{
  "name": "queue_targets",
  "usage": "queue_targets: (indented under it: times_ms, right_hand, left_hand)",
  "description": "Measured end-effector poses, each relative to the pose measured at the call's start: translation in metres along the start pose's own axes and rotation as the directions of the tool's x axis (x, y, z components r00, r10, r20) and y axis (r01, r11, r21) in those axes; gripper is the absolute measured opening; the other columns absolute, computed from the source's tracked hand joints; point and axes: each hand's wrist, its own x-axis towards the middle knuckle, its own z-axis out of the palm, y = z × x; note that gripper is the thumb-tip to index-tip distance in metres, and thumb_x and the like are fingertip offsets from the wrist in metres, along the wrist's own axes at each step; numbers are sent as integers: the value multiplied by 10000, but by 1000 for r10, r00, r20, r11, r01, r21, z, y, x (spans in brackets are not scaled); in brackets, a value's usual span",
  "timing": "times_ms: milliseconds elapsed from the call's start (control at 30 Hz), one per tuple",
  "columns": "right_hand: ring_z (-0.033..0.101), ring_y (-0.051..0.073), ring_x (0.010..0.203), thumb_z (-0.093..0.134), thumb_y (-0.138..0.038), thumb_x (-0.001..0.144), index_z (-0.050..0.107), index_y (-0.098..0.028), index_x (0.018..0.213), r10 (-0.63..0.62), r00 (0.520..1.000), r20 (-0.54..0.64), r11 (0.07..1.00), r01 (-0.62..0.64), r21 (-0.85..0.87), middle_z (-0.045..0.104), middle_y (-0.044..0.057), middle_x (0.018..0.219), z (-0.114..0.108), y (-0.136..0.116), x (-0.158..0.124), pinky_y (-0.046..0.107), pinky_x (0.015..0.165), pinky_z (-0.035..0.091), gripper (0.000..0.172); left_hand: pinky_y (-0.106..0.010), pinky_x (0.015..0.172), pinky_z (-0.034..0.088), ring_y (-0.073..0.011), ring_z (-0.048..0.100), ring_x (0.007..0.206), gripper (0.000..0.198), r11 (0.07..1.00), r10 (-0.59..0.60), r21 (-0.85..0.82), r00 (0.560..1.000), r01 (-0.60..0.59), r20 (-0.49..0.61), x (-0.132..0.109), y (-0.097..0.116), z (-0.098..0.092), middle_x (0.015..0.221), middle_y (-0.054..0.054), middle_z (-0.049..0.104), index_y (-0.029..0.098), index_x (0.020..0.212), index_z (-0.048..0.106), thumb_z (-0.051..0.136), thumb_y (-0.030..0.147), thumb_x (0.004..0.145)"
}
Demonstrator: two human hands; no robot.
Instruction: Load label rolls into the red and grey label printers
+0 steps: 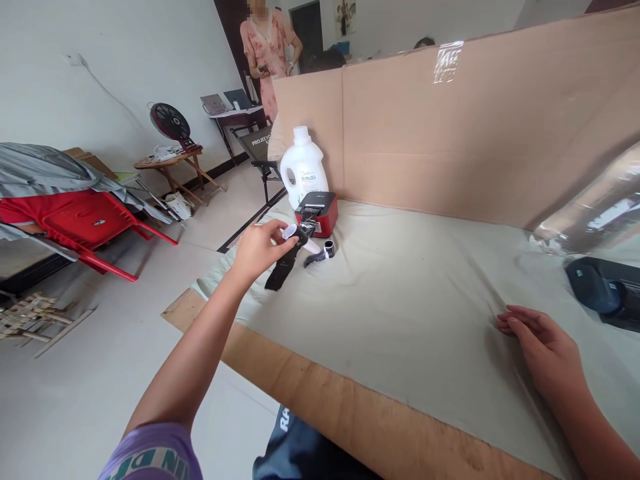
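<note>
Between the thumb and fingers of my left hand point(265, 248) is a white roll core point(290, 231) with a black strip point(283, 269) hanging below it. Just beyond stands a red and black box-shaped device point(325, 217), with shiny black film point(309, 221) at its front. A second small roll point(329, 249) with a black strip lies on the cloth beside it. Behind the device is a white jug point(303, 167). My right hand point(543, 343) rests low over the cloth at the right, its fingers pressed together; whether they pinch the cloth is unclear.
A pale cloth point(400, 300) covers the wooden board point(320, 393). Cardboard point(425, 133) rises behind it. A dark device point(600, 287) and a plastic-wrapped bundle point(595, 200) are at the right. A person point(270, 50) stands beyond; a red chair point(85, 220) is left.
</note>
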Motion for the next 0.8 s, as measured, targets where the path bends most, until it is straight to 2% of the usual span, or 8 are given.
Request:
queue_targets:
  times_ms: [100,200,333,467,533,633,733,800]
  right_hand:
    - [688,257,782,703,-444,624,668,-248,935,14,1000,-4,1000,-14,-2,714,68,843,0,-1,-1,483,898,551,368]
    - [693,252,794,702,-438,642,675,-249,952,6,1000,-7,1000,-6,-21,717,68,860,-1,-2,-3,472,905,547,365]
    - [690,244,789,695,-436,657,670,-241,959,-5,1000,-5,1000,5,-26,714,68,862,-1,-3,-4,461,889,547,361]
    - [689,246,780,688,-424,663,669,-233,954,-10,1000,-3,999,10,-34,716,76,854,-1,-5,-4,458,862,550,349]
    - [687,244,776,685,-414,662,666,-232,946,-15,1000,2,1000,15,-26,712,75,849,0,-5,-3,457,862,551,338]
    - [684,236,772,685,-397,662,662,-236,933,-14,1000,1,1000,14,-20,706,74,850,1,-5,-3,448,869,551,316]
    - [685,230,776,683,-388,669,663,-241,931,-4,1000,-1,1000,4,-26,705,74,859,1,-5,-4,441,876,549,301]
    - [685,229,779,683,-388,670,664,-244,937,-1,1000,0,1000,1,-31,704,73,862,1,-6,-4,443,880,547,304]
  left_hand:
    - [-285,724,449,-208,659,736,355,1000,-31,2,996,31,89,-17,3,-10,774,-23,720,235,971,710,658,535,788]
    - [-285,676,433,-207,648,719,323,999,-47,10,985,46,164,-25,-1,-7,729,-15,700,238,930,706,653,518,779]
    - [-288,633,406,-199,629,683,302,998,-53,36,987,48,155,-29,-5,-7,714,-11,688,240,928,696,638,497,782]
    - [-292,619,399,-212,642,708,273,986,-98,148,984,76,146,-32,-2,-21,755,-16,716,256,926,692,649,476,769]
    - [-293,604,394,-226,654,738,264,975,-130,200,976,94,176,-34,-1,-25,779,-20,728,265,918,683,655,475,761]
    - [-298,597,391,-242,666,767,257,963,-161,259,940,82,302,-40,-3,-20,819,-18,737,280,943,655,640,463,763]
    - [-318,649,421,-269,680,822,250,941,-206,334,874,54,440,-47,-10,-3,884,-22,746,298,991,634,601,428,780]
    - [-348,724,450,-301,687,921,290,932,-230,359,840,45,492,-53,-14,10,992,-37,754,317,1073,626,561,432,815]
